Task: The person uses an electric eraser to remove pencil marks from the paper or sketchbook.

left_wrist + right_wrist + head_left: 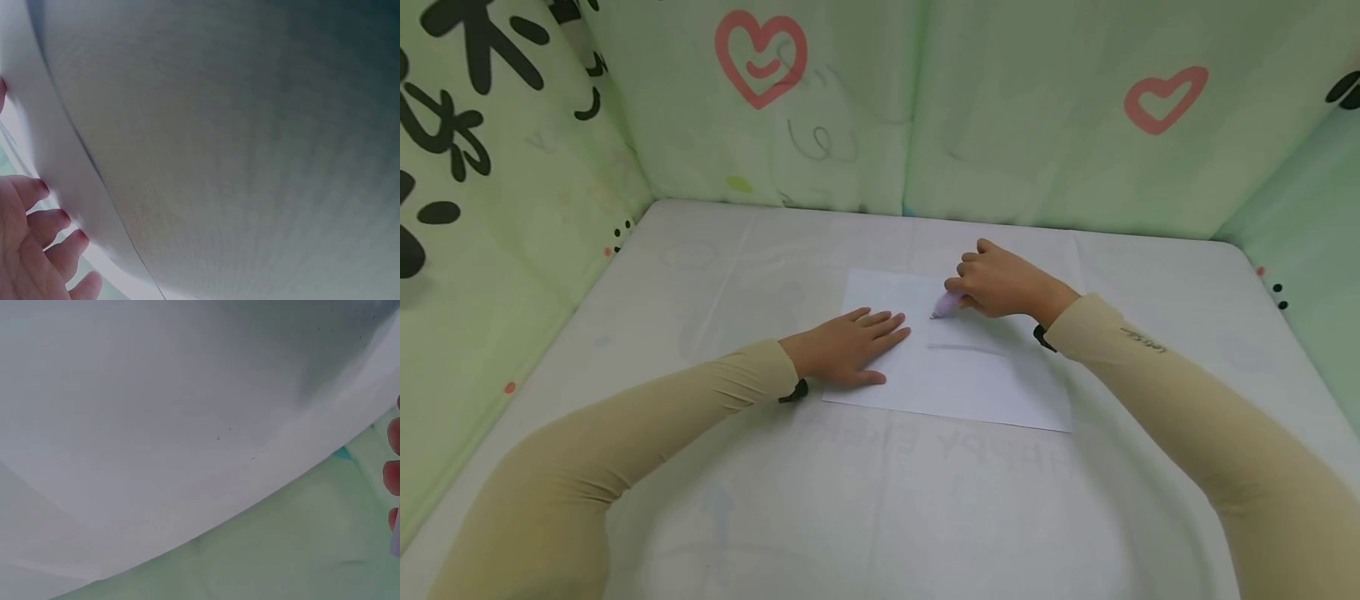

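Note:
A white sheet of paper [985,392] lies on the white-covered table. My left hand [853,346] rests on its left part, palm down with the fingers spread; those fingers [56,225] show at the left wrist view's lower left. Over the sheet's upper right, my right hand [1003,282] grips a light purple tool [950,303], its small pointed tip angled down to the paper. Its exact kind is unclear. Just below runs a thin grey line [966,347] across the sheet; I cannot tell if it is a cut or a mark. Curled fingertips [392,478] edge into the right wrist view.
The table [715,517] has rounded far corners. Light green fabric [1000,150] with red hearts and black drawings hangs along the back and both sides. Faint lettering [940,443] shows on the cover in front of the paper.

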Available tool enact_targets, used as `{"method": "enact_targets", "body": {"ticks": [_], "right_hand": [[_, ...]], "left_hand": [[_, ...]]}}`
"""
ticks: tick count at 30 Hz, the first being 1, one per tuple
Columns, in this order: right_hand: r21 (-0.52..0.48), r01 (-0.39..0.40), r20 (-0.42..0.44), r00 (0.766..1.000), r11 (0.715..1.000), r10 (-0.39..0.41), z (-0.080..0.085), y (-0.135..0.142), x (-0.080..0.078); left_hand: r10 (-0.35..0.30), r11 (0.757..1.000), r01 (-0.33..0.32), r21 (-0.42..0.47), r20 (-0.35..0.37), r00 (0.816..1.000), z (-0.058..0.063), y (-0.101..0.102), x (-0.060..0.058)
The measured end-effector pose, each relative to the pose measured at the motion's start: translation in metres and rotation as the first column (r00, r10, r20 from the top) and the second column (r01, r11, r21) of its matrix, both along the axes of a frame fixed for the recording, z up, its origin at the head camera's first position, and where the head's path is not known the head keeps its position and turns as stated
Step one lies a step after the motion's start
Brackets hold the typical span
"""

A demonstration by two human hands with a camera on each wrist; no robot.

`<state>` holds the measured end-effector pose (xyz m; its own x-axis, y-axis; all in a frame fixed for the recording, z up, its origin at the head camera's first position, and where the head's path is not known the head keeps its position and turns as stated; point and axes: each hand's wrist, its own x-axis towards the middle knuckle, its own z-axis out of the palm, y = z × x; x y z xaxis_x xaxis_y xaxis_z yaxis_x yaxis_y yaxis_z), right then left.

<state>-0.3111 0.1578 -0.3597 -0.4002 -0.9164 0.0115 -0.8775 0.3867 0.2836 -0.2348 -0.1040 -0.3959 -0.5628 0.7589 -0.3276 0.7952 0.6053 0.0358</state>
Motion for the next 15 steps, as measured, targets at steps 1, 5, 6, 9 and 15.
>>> {"method": "enact_targets", "body": {"ticks": [1, 5, 6, 9, 15], "right_hand": [[-0.001, -0.001, 0.001, 1.0, 1.0, 0.001, -0.0001, -0.0006, 0.0001], [0.01, -0.004, 0.022, 1.0, 1.0, 0.004, 0.0007, -0.001, 0.0011], [0.014, -0.004, 0.03, 1.0, 1.0, 0.004, 0.0012, -0.0006, 0.0015], [0.02, -0.004, 0.044, 0.999, 1.0, 0.003, 0.002, 0.0028, 0.0021], [0.007, -0.001, -0.001, 1.0, 1.0, 0.001, 0.0019, 0.0072, 0.0022]], "left_hand": [[0.0, 1.0, 0.0, 0.002, 0.0, 1.0, -0.0004, -0.0002, -0.0001], [0.001, 1.0, -0.001, 0.003, -0.002, 1.0, -0.0008, -0.0004, -0.0001], [0.003, 1.0, -0.003, 0.002, -0.002, 1.0, -0.0008, -0.0005, -0.0001], [0.007, 1.0, -0.007, -0.003, 0.0, 1.0, -0.0007, -0.0001, 0.0001], [0.008, 1.0, -0.008, -0.012, -0.001, 1.0, 0.0, 0.0011, 0.0002]]}}
